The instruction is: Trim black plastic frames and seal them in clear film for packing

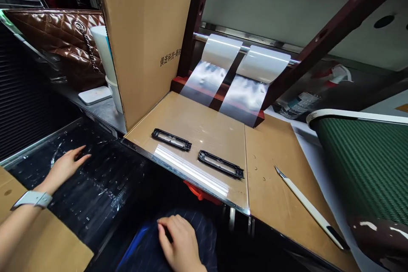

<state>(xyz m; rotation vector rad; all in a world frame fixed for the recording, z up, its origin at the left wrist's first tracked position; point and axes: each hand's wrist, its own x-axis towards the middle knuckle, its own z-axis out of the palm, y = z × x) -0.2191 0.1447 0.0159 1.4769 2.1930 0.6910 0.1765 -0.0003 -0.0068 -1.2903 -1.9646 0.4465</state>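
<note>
The right hand (180, 240) is nearest in the head view, near six o'clock, fingers loosely curled over dark clothing (207, 233); I cannot tell whether it grips something. Between eight and nine o'clock, the left hand (68, 165) reaches over a black surface (95, 178), thumb and forefinger parted by a narrow gap. Close to the centre, two black parts (221, 164) lie on the board (204, 121), at eight and five o'clock, beside a pale strip (191, 171). A knife (307, 204) lies at four.
</note>
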